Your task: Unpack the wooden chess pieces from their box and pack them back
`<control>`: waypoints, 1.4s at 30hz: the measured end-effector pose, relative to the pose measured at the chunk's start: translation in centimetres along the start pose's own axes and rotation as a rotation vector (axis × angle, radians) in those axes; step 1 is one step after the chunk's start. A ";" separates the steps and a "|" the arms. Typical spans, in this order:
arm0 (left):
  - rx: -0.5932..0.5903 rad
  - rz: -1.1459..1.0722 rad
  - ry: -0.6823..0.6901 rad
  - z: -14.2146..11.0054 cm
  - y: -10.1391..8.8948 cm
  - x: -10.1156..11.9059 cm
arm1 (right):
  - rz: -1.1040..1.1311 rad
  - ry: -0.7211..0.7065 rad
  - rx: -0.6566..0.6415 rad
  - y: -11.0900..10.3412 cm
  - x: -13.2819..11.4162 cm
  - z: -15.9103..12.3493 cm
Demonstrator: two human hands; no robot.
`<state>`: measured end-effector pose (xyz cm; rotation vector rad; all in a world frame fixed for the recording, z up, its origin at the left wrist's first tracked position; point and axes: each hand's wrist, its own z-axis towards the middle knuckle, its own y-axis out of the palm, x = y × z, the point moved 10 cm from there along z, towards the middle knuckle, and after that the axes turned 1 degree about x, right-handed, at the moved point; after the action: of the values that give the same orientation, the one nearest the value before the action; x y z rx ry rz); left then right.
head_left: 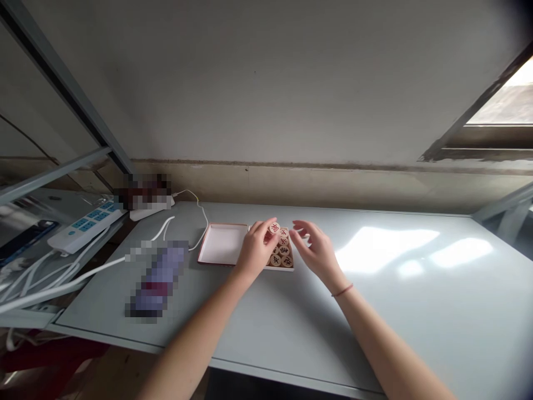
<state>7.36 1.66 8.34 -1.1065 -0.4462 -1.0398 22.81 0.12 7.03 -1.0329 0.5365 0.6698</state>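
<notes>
A round wooden Chinese chess piece [273,228] with a red character is pinched between the thumb and fingers of my left hand [257,247]. It is held just above an open box [272,268] in which several more chess pieces [285,261] lie in rows, some with red characters and some with black. Part of the box is hidden behind my left hand. The box's lid [226,243], pale inside with a reddish edge, lies to the left. My right hand [314,244] is at the box's right edge, fingers curved and apart, with no piece visible in it.
On the grey table [258,328], a blurred purple item [160,278] lies to the left. A white power strip [85,225] and several white cables [95,272] occupy the far left. A wall [266,100] stands behind the table, and a window [506,105] is at upper right.
</notes>
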 end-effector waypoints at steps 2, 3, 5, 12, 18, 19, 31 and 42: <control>-0.062 0.116 0.096 -0.3 0.6 1.1 | 0.111 -0.023 -0.066 0.6 -2.1 -0.5; -0.086 0.153 0.129 -0.5 0.9 1.4 | 0.139 -0.028 -0.081 0.8 -2.8 -0.8; -0.106 0.200 0.176 -0.7 1.1 1.9 | 0.173 -0.026 -0.086 1.0 -3.6 -1.1; -0.069 0.307 0.285 -0.8 1.1 2.7 | 0.144 0.023 0.014 -0.1 -1.1 -0.3; -0.062 0.311 0.292 -0.7 0.8 2.8 | -0.261 0.082 0.036 -0.7 4.2 0.7; -0.065 0.306 0.288 -0.7 0.9 2.8 | -0.286 0.078 0.012 -0.4 4.6 0.7; -0.088 0.266 0.245 -0.7 0.9 2.6 | -0.377 0.012 -0.014 0.4 5.3 0.9; -0.096 0.283 0.223 -0.5 0.8 2.0 | -0.397 0.021 0.000 0.1 5.4 0.9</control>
<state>8.97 0.33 9.21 -1.0882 -0.0589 -0.9273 26.46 2.27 3.63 -1.1077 0.3346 0.3072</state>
